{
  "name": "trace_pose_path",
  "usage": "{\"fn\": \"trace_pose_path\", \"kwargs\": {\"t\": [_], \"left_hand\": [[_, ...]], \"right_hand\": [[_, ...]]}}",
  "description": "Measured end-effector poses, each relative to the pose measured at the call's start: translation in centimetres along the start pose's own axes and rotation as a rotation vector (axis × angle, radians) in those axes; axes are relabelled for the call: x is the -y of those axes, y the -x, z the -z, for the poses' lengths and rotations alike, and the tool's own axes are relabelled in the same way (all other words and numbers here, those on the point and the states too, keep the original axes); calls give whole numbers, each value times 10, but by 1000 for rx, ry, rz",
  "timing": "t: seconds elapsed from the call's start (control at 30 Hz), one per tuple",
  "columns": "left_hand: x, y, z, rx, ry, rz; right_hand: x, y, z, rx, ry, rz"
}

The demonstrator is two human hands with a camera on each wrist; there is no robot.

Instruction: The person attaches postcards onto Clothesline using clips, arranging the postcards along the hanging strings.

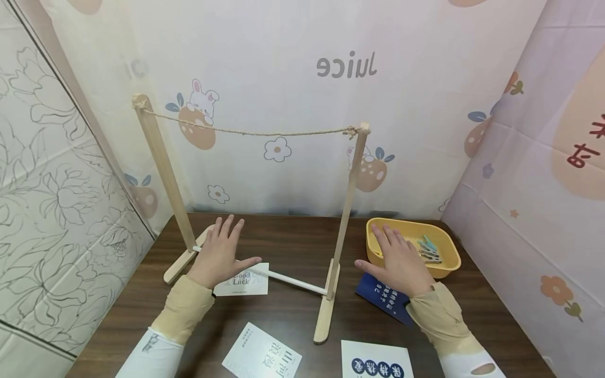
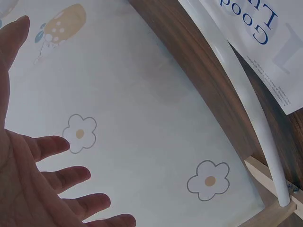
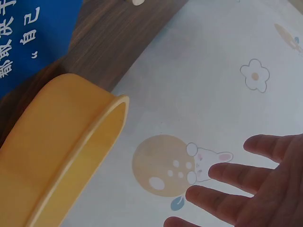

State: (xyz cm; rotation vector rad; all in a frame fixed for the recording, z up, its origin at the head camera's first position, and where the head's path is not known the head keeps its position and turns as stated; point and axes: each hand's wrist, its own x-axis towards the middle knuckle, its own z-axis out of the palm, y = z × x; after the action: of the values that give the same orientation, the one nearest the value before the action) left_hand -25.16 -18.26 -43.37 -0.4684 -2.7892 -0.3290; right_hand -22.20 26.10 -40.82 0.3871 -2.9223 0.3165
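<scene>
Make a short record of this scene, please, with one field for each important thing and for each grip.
Left grip: bare hand, fingers spread, holding nothing
Right grip: bare hand, fingers spread, holding nothing
Surface: brown table
Stand: two wooden posts, joined low down by a white rod
Line: rope tied between the posts, near their tops; nothing hangs on it
Cards: Good Luck card, blue card, two white cards nearest the person
Basket: yellow basket with clips inside

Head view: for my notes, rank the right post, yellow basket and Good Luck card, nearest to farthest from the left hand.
1. Good Luck card, partly behind the left hand
2. Right post, right of the card
3. Yellow basket, farther right
</scene>
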Motion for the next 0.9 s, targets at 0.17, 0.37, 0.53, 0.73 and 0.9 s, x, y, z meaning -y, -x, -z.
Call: {"fn": "trace_pose_path", "kwargs": {"t": [0.17,0.37,0.53,0.73,0.9], "left_hand": [[3,3,1,-8,5,-13],[7,3,2,-24,23,-41],[8,3,7,-27,63,-14],[10,4,13,-67,56,-24],[14,5,18,-68,68,-9]], "right_hand": [[2,2,2,2,-1,18],[2,4,8,-1,10,47],[4,6,11,-8,21,59],[6,7,9,-21,25,68],[10,6,10,-19,18,72]]}}
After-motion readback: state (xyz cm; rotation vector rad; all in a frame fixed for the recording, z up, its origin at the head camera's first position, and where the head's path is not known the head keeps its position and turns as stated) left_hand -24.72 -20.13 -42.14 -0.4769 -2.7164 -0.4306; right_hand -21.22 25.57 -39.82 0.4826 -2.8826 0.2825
